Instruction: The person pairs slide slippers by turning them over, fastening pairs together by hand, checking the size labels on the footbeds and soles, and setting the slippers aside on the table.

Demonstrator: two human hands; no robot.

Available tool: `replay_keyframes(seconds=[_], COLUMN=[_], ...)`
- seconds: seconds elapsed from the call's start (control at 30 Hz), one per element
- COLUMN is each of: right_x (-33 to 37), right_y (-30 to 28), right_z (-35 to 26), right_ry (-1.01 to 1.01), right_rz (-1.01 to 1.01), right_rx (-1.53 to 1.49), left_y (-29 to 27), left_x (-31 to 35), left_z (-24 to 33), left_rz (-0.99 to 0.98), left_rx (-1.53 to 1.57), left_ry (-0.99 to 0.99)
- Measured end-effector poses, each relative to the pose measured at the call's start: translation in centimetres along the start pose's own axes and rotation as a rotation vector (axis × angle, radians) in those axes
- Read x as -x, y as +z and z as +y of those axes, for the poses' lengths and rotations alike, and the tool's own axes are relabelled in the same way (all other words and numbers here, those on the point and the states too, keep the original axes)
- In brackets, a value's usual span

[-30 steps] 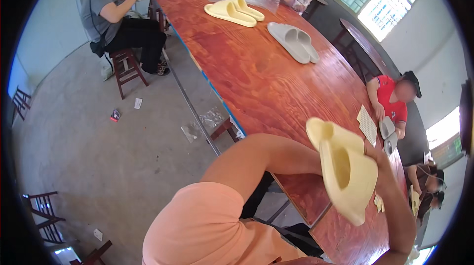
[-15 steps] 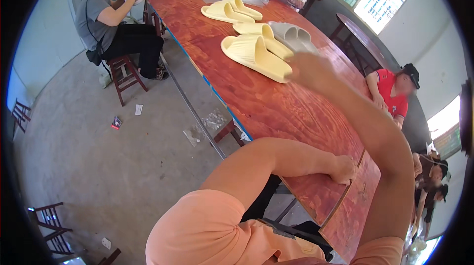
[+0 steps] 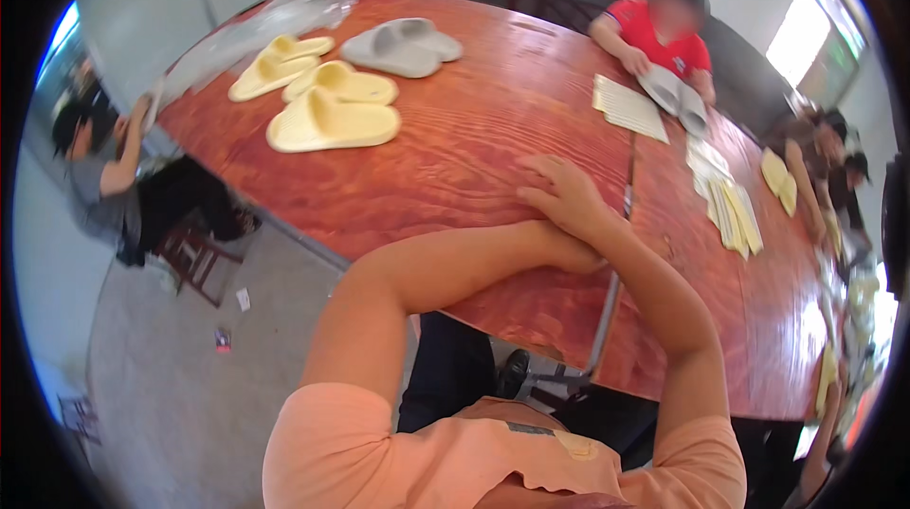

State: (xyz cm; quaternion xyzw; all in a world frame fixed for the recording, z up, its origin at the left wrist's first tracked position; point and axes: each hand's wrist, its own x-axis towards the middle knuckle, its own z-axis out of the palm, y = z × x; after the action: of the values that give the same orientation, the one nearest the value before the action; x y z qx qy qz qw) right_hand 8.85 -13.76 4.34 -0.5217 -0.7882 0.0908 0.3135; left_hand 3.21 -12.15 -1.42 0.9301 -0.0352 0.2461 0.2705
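Observation:
My right hand point(image 3: 567, 198) hovers over or rests on the reddish wooden table point(image 3: 474, 182), its fingers apart and nothing in them. Under my right wrist lies my left hand point(image 3: 575, 255), on the table close to the seam; its fingers are mostly covered. Beyond my hands, to the left, a pair of pale yellow slide slippers point(image 3: 334, 123) stands nearest. Behind it is another yellow pair point(image 3: 270, 71), and a grey pair point(image 3: 403, 46) sits to its right. Neither hand touches a slipper.
Across the table a person in red point(image 3: 668, 30) holds grey slippers point(image 3: 675, 97) beside a stack of cream ribbed sheets point(image 3: 627, 109). Yellow strap pieces point(image 3: 735, 215) lie on the right-hand table. Clear plastic sheeting point(image 3: 275, 26) covers the far left. A person sits on a stool point(image 3: 194, 258) at left.
My view has turned rightward, bringing the right-hand table and its pieces into sight. My right hand has drawn back from the yellow slippers and now lies across my left wrist area.

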Motion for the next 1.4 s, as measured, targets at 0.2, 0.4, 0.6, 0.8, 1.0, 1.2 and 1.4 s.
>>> replay_keyframes(seconds=[0.2,0.4,0.6,0.8,1.0,1.2,1.4], right_x=[0.9,1.4,2.2,2.0,1.9,1.3,1.7], right_y=[0.5,-0.1,-1.3,0.7,0.7,0.9,0.3], right_z=[-0.9,-0.8,-2.4,-1.5,-0.6,-2.3,-1.7], right_ry=[-0.067,-0.011,0.121,0.246,-0.014,0.019,0.067], right_rz=[-0.059,-0.044,-0.036,0.036,0.067,0.096,0.022], right_rx=[0.058,0.05,0.145,0.191,0.078,0.113,0.16], left_y=[0.4,-1.8,-2.0,-2.0,-2.0,-3.6,-2.8], left_x=[-0.4,-1.5,-2.1,-2.6,-2.3,-1.5,-2.0], left_z=[-0.7,2.7,3.4,3.6,3.6,4.8,4.5], left_rz=[-0.054,-0.093,-0.206,-0.193,-0.178,-0.238,-0.237], left_rx=[-0.001,-0.323,-0.275,-0.289,-0.281,-0.352,-0.376], left_ry=[0.153,0.211,0.114,0.132,0.104,0.038,0.046])
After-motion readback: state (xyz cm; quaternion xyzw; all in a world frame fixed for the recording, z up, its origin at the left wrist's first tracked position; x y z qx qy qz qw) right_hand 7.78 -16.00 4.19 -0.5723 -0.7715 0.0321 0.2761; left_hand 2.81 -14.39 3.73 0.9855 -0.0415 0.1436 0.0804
